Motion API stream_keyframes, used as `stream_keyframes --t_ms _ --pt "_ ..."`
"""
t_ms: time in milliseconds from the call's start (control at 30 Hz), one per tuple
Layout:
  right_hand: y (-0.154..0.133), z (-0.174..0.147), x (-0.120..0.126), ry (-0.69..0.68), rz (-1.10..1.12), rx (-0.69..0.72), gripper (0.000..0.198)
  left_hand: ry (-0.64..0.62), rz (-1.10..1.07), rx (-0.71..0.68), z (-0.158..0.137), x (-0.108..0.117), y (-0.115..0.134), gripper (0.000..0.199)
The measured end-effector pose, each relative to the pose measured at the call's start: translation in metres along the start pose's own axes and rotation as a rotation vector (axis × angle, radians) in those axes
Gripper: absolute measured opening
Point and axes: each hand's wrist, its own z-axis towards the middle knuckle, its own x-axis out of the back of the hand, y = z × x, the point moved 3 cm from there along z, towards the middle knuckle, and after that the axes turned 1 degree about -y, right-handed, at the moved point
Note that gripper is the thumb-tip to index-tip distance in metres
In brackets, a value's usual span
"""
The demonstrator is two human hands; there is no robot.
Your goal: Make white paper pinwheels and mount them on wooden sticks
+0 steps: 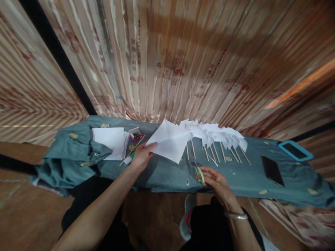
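My left hand (143,155) pinches the left corner of a white sheet of paper (170,141), which is held up over the cloth with a crease across it. Lower right of the sheet, my right hand (213,177) is closed around the green handles of a pair of scissors (200,175). The blades point up and away, beside the paper's right edge; whether they touch it I cannot tell. Behind and to the right lies a row of white folded paper pieces (209,131) on several wooden sticks (222,152). A bracelet circles my right wrist.
A stack of white paper (108,139) lies left on the grey-green cloth (162,177), partly under a cloth fold. Near it are a small red box (136,136) and a loose stick (140,142). A dark phone (272,170) and a blue-framed tablet (295,150) lie right.
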Motion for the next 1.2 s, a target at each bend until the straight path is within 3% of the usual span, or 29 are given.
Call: stream_keyframes --t_ms 100,200,367,500,800,1200 --pt "-0.009 -0.003 -0.017 -0.06 0.181 0.045 0.049 0.026 0.064 -0.088 0.003 0.006 0.008 0.042" --pt "-0.011 -0.008 -0.04 -0.16 0.212 0.084 0.051 0.08 0.1 -0.146 0.005 0.012 0.019 0.044" --pt "-0.013 -0.018 -0.075 -0.357 0.141 0.11 0.06 0.101 0.05 -0.183 0.01 0.018 0.029 0.04" --pt "-0.021 -0.021 -0.09 -0.429 -0.001 0.188 0.063 0.113 0.051 -0.179 0.013 0.02 0.027 0.039" --pt "-0.027 -0.016 -0.103 -0.448 -0.066 0.193 0.064 0.068 0.091 -0.175 0.007 0.016 0.022 0.042" --pt "-0.026 -0.014 -0.101 -0.443 -0.059 0.201 0.06 0.05 0.116 -0.161 0.005 0.014 0.021 0.038"
